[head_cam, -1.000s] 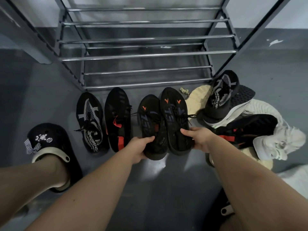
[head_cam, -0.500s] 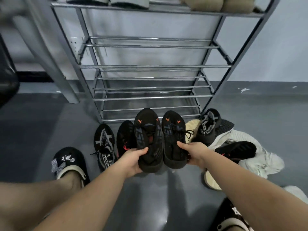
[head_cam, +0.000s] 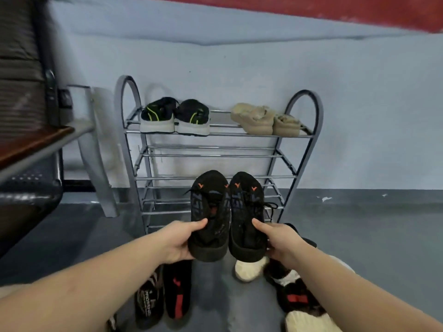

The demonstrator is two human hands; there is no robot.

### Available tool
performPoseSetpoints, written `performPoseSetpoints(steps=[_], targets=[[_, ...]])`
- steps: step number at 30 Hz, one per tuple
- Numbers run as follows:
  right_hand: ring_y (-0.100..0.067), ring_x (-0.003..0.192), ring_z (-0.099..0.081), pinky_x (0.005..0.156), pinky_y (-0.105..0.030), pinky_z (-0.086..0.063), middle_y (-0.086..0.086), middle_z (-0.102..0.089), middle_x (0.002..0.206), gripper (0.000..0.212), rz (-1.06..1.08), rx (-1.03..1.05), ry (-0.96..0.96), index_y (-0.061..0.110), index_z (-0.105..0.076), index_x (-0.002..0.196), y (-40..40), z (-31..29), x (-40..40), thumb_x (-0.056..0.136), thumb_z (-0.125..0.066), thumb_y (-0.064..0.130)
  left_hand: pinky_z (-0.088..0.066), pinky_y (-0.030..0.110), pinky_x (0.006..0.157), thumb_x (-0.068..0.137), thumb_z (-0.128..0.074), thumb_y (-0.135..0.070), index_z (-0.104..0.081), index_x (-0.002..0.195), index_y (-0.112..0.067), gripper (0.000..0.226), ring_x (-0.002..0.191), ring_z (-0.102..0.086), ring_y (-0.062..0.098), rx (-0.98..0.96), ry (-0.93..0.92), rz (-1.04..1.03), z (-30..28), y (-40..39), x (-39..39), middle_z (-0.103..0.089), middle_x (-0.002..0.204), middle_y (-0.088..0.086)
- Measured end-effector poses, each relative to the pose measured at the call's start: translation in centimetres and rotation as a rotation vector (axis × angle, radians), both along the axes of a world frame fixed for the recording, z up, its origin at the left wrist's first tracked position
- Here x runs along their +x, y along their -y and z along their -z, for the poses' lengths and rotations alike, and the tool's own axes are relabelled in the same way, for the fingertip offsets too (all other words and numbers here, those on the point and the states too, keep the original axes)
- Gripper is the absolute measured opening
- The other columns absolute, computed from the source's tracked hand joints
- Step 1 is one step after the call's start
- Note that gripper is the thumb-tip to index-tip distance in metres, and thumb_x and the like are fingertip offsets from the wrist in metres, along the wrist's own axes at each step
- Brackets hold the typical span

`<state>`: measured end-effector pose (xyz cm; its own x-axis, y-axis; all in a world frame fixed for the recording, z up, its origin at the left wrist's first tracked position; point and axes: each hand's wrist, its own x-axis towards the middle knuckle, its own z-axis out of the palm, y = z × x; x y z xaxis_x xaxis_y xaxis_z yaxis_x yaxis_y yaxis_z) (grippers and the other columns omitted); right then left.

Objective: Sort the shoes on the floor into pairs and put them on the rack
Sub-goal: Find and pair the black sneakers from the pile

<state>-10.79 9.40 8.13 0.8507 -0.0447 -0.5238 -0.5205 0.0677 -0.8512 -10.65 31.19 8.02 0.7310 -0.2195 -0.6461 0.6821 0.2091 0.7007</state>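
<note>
I hold a matching pair of black sneakers with orange marks, raised side by side in front of the metal shoe rack [head_cam: 302,136]. My left hand [head_cam: 178,240] grips the heel of the left black sneaker [head_cam: 209,212]. My right hand [head_cam: 279,240] grips the heel of the right black sneaker [head_cam: 247,212]. The rack's top shelf carries a black-and-lime pair [head_cam: 175,117] and a beige pair [head_cam: 265,121]. Its lower shelves are bare. On the floor below my arms lie a black-and-white sneaker [head_cam: 148,300], a black-and-red sneaker [head_cam: 177,291] and a heap of mixed shoes [head_cam: 294,298].
A grey table leg [head_cam: 98,152] and a brown tabletop edge [head_cam: 31,144] stand left of the rack. A dark chair [head_cam: 26,202] sits at far left. A pale wall runs behind the rack. A cream shoe sole [head_cam: 250,268] lies under the raised pair.
Both hands have lifted the pair off the floor up to the level of the rack's lower shelves. My view has tilted upward, bringing the top shelf and its two pairs into sight.
</note>
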Motion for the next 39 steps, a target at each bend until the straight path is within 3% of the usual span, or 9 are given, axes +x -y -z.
performPoseSetpoints(steps=[4,10,16,19,22,27,30,33,39], targets=[[-0.021,0.084,-0.066,0.066,-0.03,-0.053,-0.008,-0.071,0.095,0.026,-0.002,0.066,0.051,0.006,-0.063,0.109,-2.7,-1.4,1.3,0.09,-0.063,0.023,-0.059,0.03,0.055,0.094,-0.052,-0.025,-0.064,0.107,-0.009,0.023,0.083,-0.066,0.019,0.119,0.086,0.012,-3.2,-2.3,0.6,-0.074,0.087,0.005],[-0.019,0.079,-0.069,0.058,-0.027,-0.053,-0.009,-0.072,0.094,0.024,-0.03,0.163,0.13,0.003,-0.063,0.108,-5.4,-1.4,4.4,0.091,-0.062,0.02,-0.059,0.037,0.066,0.094,-0.053,-0.027,-0.064,0.109,-0.006,0.028,0.087,-0.068,0.023,0.091,0.133,-0.071,-4.4,-5.4,2.9,-0.074,0.095,0.009],[-0.019,0.079,-0.065,0.063,-0.028,-0.051,-0.013,-0.067,0.099,0.013,-0.029,0.219,0.156,0.003,-0.059,0.105,-7.6,-1.1,9.4,0.095,-0.053,0.009,-0.056,0.04,0.079,0.098,-0.045,-0.016,-0.062,0.103,-0.004,0.022,0.093,-0.065,0.023,0.097,0.151,-0.129,-4.5,-6.7,6.8,-0.072,0.097,0.009],[-0.024,0.094,-0.066,0.078,-0.033,-0.055,-0.017,-0.064,0.116,0.03,0.003,0.241,0.2,-0.005,-0.055,0.119,-9.1,-0.7,12.3,0.093,-0.057,0.01,-0.057,0.038,0.073,0.098,-0.045,-0.015,-0.057,0.119,0.0,0.029,0.095,-0.063,0.024,0.078,0.152,-0.224,-3.8,-7.8,8.9,-0.065,0.114,0.012],[-0.028,0.116,-0.06,0.096,-0.037,-0.05,-0.018,-0.057,0.133,0.06,0.105,0.311,0.226,-0.003,-0.039,0.141,-11.0,0.0,15.0,0.088,-0.064,0.012,-0.054,0.034,0.068,0.096,-0.05,-0.016,-0.057,0.121,-0.003,0.029,0.09,-0.063,0.019,0.106,0.199,-0.333,-3.5,-8.6,10.9,-0.066,0.105,0.008],[-0.027,0.107,-0.064,0.094,-0.037,-0.051,-0.018,-0.064,0.12,0.051,0.155,0.301,0.254,-0.002,-0.049,0.134,-12.9,0.9,18.2,0.087,-0.065,0.012,-0.049,0.026,0.06,0.096,-0.051,-0.018,-0.057,0.124,-0.013,0.029,0.085,-0.061,0.013,0.229,0.239,-0.376,-2.8,-10.3,13.3,-0.066,0.105,0.002],[-0.03,0.1,-0.067,0.094,-0.045,-0.051,-0.016,-0.069,0.106,0.037,0.143,0.249,0.258,-0.003,-0.059,0.121,-14.3,1.4,19.5,0.089,-0.064,0.015,-0.05,0.028,0.06,0.097,-0.049,-0.018,-0.057,0.122,-0.013,0.026,0.078,-0.06,0.013,0.236,0.219,-0.441,-2.3,-11.3,14.5,-0.065,0.102,0.002],[-0.031,0.109,-0.064,0.101,-0.052,-0.046,-0.019,-0.065,0.119,0.054,0.127,0.203,0.281,-0.004,-0.052,0.13,-15.6,2.5,20.3,0.085,-0.069,0.019,-0.05,0.03,0.06,0.099,-0.045,-0.02,-0.053,0.128,-0.016,0.03,0.082,-0.059,0.016,0.221,0.215,-0.48,-1.8,-12.0,15.8,-0.062,0.121,0.006],[-0.029,0.105,-0.066,0.093,-0.048,-0.053,-0.014,-0.067,0.115,0.039,0.099,0.125,0.323,0.001,-0.059,0.123,-16.3,3.3,21.4,0.09,-0.064,0.021,-0.048,0.04,0.091,0.101,-0.041,-0.021,-0.043,0.138,-0.021,0.037,0.106,-0.055,0.022,0.169,0.23,-0.566,0.0,-12.5,17.8,-0.056,0.122,0.002]])
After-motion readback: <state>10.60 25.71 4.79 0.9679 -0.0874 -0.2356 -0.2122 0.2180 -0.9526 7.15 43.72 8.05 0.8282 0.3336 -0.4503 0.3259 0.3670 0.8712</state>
